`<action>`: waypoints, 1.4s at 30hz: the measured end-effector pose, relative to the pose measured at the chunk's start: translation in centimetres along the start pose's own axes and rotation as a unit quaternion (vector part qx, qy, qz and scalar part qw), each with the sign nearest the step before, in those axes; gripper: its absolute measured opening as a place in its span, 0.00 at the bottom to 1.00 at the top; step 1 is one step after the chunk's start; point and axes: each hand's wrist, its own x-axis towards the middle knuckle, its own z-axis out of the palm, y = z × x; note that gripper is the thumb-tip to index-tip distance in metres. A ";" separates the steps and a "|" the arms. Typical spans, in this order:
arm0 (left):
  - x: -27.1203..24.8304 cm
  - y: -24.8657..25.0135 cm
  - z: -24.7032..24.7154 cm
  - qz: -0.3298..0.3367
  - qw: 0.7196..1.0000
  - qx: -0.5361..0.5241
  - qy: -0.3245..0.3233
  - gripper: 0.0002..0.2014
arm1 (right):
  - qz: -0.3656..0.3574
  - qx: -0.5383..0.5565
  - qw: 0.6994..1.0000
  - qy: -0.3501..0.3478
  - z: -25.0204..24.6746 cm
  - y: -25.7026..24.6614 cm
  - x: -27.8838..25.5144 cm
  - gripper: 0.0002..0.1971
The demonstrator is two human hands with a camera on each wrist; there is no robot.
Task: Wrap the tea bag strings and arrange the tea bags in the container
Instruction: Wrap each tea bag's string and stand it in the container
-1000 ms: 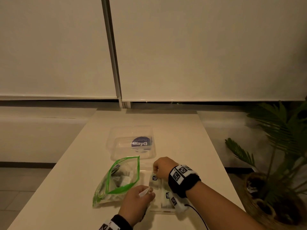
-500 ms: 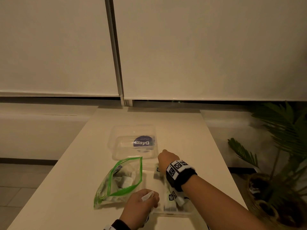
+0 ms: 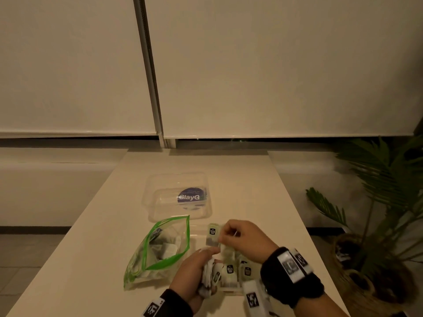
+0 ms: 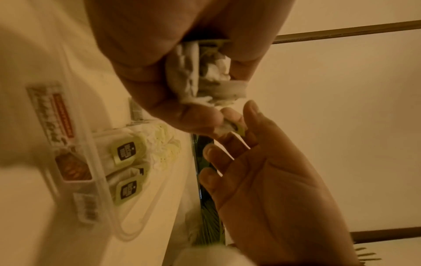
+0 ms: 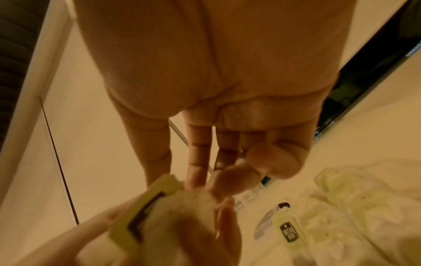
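Head view: a zip bag [image 3: 160, 250] lies left of the hands, a clear lid [image 3: 177, 196] behind it, a plant [image 3: 377, 202] off the table's [image 3: 240, 179] right edge. Left hand [image 3: 194, 268] clutches a tea bag [image 4: 200, 72] over the container [image 3: 231, 288]; right hand [image 3: 242, 239], fingers loosely extended, pinches its string end.

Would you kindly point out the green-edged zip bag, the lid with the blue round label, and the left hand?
green-edged zip bag [image 3: 160, 252]: head view, on its clear front panel.
lid [image 3: 176, 195]: head view, on the clear plastic beside the label.
left hand [image 3: 194, 268]: head view, on the back of the hand.
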 end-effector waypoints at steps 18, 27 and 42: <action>-0.1 -1.4 1.9 0.101 0.995 -0.002 -0.013 0.09 | 0.061 0.111 0.983 0.135 4.2 3.9 -5.2 0.05; 0.2 -1.1 1.4 0.107 0.993 0.028 0.036 0.17 | 0.068 0.182 0.978 0.078 1.1 3.1 -3.9 0.05; 0.0 -0.7 1.4 0.083 0.992 -0.085 -0.049 0.09 | -0.025 0.204 0.978 0.023 -0.6 1.9 -3.8 0.11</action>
